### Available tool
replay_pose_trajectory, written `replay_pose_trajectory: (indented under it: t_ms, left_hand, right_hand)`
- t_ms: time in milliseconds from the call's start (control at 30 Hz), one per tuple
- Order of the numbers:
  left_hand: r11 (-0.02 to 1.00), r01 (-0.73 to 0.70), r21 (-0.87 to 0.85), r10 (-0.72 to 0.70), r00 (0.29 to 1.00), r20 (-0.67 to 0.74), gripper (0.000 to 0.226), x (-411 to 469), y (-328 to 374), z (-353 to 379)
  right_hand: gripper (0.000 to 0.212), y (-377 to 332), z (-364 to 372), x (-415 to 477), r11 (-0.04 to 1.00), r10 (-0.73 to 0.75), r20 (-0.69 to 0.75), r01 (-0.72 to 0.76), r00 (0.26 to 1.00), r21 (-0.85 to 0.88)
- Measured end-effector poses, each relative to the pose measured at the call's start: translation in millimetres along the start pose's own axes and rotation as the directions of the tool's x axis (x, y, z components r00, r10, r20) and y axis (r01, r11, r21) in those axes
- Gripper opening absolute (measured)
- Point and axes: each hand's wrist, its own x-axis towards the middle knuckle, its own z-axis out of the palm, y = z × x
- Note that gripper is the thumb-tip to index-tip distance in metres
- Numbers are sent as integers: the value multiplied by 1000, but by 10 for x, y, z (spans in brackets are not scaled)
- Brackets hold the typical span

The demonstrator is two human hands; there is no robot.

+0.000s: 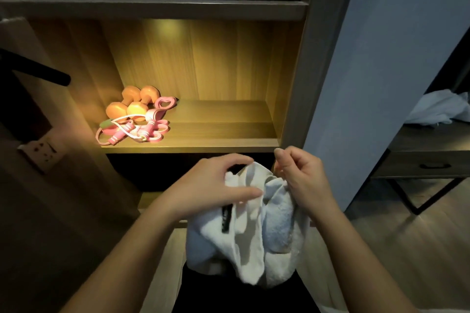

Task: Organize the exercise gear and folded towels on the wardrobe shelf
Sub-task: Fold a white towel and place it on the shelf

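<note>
No legible text anywhere; black tag [225,220] on the white towel [249,249] too blurred.

Text on label [225,218] of towel [251,234] too small to read. Lower fingertips of right hand [302,178] buried in towel folds. Tangled pink ropes and bands [132,129], can't separate. Right edge cuts white cloth [440,109]. Inside of top shelf [152,9] too dark.

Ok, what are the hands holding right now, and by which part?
Both hold the bunched white towel by its upper edge: the left hand grips the left side, and the right hand pinches the right side.
</note>
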Motion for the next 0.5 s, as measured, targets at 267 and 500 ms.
replay_pose_trajectory:
  t_ms: [267,500]
  left_hand:
    - [996,-34,-80,39,998,55,22,46,214,318]
    - [971,27,-236,-30,999,-10,30,-67,58,558]
  right_hand:
    - [38,-339,112,62,979,-70,65,56,995,195]
    - [44,-166,191,-33,981,69,97,-85,993,173]
